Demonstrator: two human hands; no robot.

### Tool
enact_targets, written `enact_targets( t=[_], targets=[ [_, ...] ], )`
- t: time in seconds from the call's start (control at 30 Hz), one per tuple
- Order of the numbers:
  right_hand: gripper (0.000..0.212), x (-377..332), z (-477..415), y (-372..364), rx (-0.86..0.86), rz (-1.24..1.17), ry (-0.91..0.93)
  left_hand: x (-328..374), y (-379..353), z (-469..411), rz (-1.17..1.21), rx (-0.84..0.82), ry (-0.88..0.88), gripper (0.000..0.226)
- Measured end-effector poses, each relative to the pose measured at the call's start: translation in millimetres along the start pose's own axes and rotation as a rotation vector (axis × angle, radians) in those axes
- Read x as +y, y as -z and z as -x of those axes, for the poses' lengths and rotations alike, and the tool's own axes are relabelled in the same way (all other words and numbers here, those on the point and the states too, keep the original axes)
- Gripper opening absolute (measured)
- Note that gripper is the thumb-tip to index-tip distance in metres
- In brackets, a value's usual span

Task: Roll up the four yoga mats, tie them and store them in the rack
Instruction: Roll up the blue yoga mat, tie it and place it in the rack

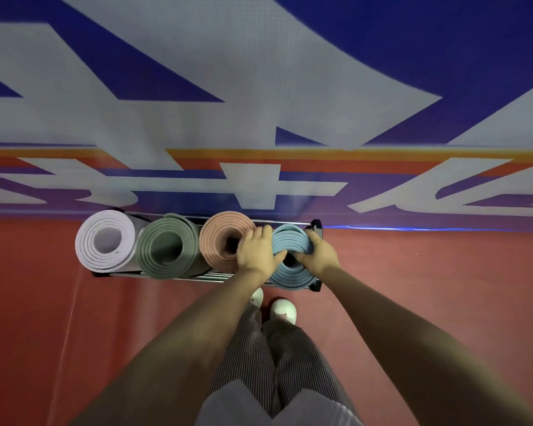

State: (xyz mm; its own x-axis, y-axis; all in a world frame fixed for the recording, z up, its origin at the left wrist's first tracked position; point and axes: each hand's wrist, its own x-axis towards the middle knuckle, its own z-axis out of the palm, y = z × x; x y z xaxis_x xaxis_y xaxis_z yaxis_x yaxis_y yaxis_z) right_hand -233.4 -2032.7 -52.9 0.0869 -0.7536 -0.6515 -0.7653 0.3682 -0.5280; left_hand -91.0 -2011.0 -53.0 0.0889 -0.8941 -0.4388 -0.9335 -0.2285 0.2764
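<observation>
four rolled mats stand on end in a low metal rack [166, 277] set against the wall, their spiral ends facing up. from the person's left to right they go: a lilac mat [105, 241], a green mat [166, 247], a salmon mat [217, 238] and a blue mat [290, 276], each touching its neighbour. the blue mat sits at the right end of the rack, just beside the dark end bracket, and both hands are on its top. the left hand [256, 253] lies in the seam between the salmon and blue rolls, its fingers running along the blue mat's left side and its thumb hooked into the hollow centre, so it pinches the rolled wall. the right hand [317, 256] mirrors it on the other side, fingers curled over the far right edge of the roll and thumb dipping into the same hollow, gripping the blue mat too. under that squeeze the top of the blue roll looks pressed into an oval rather than a round like the other three. both bare forearms reach down from the bottom of the view. below them are striped trousers [290, 364] and the toes of white shoes [283, 310] on a red floor [74, 333], close to the rack's front rail. behind the rack hangs a big blue and white banner [259, 87] with orange and red bands low down.
</observation>
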Motion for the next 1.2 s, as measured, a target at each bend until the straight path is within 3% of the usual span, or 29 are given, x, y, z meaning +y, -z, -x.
enact_targets(
  t=[0.13, 0.23, 0.43, 0.63, 0.77, 1.0, 1.07, 1.13, 1.2],
  targets=[
    [0.058, 0, -10, -1, -0.046, 0.032, 0.021, -3, -6, -10, -0.056, 0.005, -0.177, 0.071],
    [0.059, 5, -15, -1, -0.027, 0.097, -0.007, -1, -9, -20, -0.104, 0.059, -0.312, 0.059],
    [0.064, 11, -21, -16, -0.074, 0.122, -0.062, 0, -21, -24, -0.244, -0.041, -0.210, 0.053],
    [0.062, 3, -47, -15, 0.002, 0.371, -0.036, -2, -31, -47, -0.363, 0.052, -0.190, 0.065],
    [0.064, 6, -48, -14, -0.004, 0.394, -0.033, -3, -34, -50, -0.202, -0.007, -0.207, 0.072],
    [0.078, 5, -32, -18, 0.049, 0.277, -0.115, -13, -12, -35, 0.103, -0.090, -0.259, 0.059],
    [0.076, -3, -25, -18, 0.182, 0.272, -0.005, -26, -1, -26, 0.154, 0.075, -0.211, 0.051],
    [0.073, -15, -20, -18, 0.240, 0.343, 0.183, -46, 11, -20, 0.030, 0.207, -0.040, 0.057],
    [0.079, -34, -19, -20, 0.122, 0.468, 0.319, -73, 22, -21, -0.069, 0.072, 0.136, 0.077]
  ],
)
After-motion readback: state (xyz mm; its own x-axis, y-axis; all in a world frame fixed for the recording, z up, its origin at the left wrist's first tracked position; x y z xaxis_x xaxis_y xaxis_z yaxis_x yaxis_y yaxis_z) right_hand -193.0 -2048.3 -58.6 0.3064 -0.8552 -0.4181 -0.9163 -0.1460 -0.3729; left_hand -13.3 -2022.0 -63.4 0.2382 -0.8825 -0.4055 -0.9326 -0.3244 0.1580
